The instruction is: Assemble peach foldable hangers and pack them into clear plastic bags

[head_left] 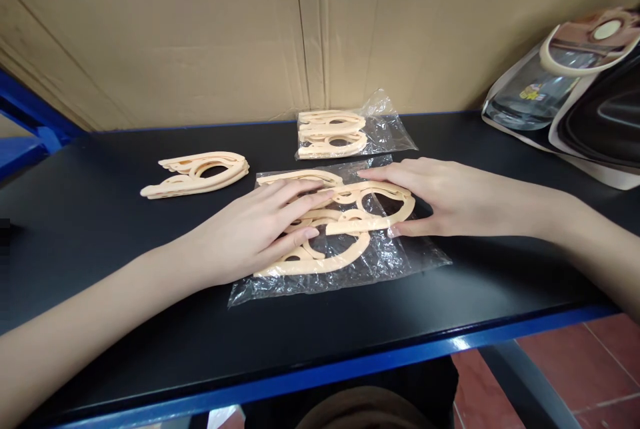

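Note:
A clear plastic bag (400, 262) lies on the black table in front of me, with beige folding hangers (320, 268) inside or under its film. On top of them rests another beige folding hanger (370, 223), folded up. My right hand (425, 192) grips its rounded right end between thumb and fingers. From the left, my left hand (273, 226) lies over the hangers and the bag, fingers stretched out and touching them near the top hanger's left end. Part of the lower hangers is hidden beneath this hand.
A folded beige hanger (200, 179) lies at the left. Behind my hands is a second clear bag (387, 128) with beige hangers in it. A clear bottle (535, 96) and a dark bag (600, 106) stand at the back right. Cardboard (200, 36) backs the blue-edged table (165, 329).

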Demonstrator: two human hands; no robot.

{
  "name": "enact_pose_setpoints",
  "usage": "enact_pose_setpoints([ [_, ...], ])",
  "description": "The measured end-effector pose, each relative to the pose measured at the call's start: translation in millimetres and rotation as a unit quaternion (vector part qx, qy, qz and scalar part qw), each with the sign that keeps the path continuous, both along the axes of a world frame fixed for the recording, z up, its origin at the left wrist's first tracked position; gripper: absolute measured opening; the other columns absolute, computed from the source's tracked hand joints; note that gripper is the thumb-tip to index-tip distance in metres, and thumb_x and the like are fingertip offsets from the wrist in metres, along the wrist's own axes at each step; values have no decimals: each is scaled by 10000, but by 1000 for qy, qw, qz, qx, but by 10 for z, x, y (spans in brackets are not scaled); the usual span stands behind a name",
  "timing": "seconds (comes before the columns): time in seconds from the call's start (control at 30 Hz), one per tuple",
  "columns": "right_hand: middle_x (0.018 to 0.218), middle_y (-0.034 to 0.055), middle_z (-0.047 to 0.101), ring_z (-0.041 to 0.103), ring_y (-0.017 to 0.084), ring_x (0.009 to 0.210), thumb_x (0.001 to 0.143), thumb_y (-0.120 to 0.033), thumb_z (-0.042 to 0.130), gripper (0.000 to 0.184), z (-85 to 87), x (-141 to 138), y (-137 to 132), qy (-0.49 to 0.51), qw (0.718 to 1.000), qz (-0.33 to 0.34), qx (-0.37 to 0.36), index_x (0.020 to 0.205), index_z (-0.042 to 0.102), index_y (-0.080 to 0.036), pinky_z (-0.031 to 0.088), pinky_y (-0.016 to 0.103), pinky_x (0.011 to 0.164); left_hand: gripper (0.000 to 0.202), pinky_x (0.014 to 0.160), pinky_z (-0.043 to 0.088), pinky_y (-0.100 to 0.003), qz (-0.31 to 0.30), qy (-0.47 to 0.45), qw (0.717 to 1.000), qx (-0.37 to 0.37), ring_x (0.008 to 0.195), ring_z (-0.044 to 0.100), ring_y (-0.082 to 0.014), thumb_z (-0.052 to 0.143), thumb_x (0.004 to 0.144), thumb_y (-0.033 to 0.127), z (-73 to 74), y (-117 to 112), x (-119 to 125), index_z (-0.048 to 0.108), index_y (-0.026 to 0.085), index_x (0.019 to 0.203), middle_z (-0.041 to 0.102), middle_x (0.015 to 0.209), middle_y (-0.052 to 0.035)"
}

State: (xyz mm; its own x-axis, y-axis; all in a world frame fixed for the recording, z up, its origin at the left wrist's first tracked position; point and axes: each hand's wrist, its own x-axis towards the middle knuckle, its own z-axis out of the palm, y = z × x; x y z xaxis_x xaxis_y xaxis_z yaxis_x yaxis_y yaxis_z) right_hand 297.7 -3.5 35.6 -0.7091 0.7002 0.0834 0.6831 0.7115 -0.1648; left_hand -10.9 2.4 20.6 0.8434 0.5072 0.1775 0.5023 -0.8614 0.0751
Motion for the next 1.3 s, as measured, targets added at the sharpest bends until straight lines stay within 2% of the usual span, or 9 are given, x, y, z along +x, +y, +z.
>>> enact_pose_setpoints([
  [0.13,1538,65,508,540,305,1334,877,-517,652,784,-9,0,19,19,1000,11,-6,1555,356,-253,462,475,1080,495,1133,421,-407,-2,1,1000,6,1403,448,-241,319,1081,435,-18,6,-8,405,232,1524,465,1552,-66],
  [0.37,1454,52,590,615,322,1201,849,-592,661,778,-94,-85,31,63,998,-21,3,1520,416,-281,509,507,990,491,1173,374,-415,-12,-6,1000,14,1400,452,-243,311,1082,441,-16,22,-11,432,235,1510,492,1533,-65],
  [0.53,1406,74,630,631,310,1207,834,-601,682,765,-112,-106,45,92,996,-17,2,1484,463,-263,520,484,983,504,1169,383,-414,-18,-11,1000,6,1393,462,-251,313,1081,437,-10,21,-8,408,220,1526,489,1534,-85],
  [0.67,1438,70,608,617,302,1255,850,-609,665,728,-124,-126,29,106,994,-10,4,1466,479,-269,523,470,1006,507,1165,392,-423,-13,-11,1000,0,1399,458,-256,315,1080,441,-16,15,-8,404,218,1526,479,1541,-91],
  [0.87,1536,49,511,541,258,1358,910,-512,636,693,-79,-53,68,93,994,31,-48,1520,403,-278,456,429,1113,501,1171,387,-421,-11,-7,1000,-4,1415,439,-247,333,1080,430,-12,5,-10,388,223,1533,463,1552,-85],
  [1.03,1463,34,584,593,257,1292,858,-527,706,687,-38,-8,122,114,990,37,-78,1461,475,-293,496,409,1054,502,1139,424,-424,-11,-4,1000,3,1399,457,-257,343,1077,430,-22,7,-19,388,219,1530,479,1535,-94],
  [1.3,1413,34,625,628,245,1241,841,-523,733,650,-103,-86,117,155,982,46,-96,1406,518,-287,515,390,1018,495,1141,422,-432,-15,-6,1000,-2,1389,469,-251,344,1079,419,-14,11,7,386,217,1529,482,1530,-99],
])
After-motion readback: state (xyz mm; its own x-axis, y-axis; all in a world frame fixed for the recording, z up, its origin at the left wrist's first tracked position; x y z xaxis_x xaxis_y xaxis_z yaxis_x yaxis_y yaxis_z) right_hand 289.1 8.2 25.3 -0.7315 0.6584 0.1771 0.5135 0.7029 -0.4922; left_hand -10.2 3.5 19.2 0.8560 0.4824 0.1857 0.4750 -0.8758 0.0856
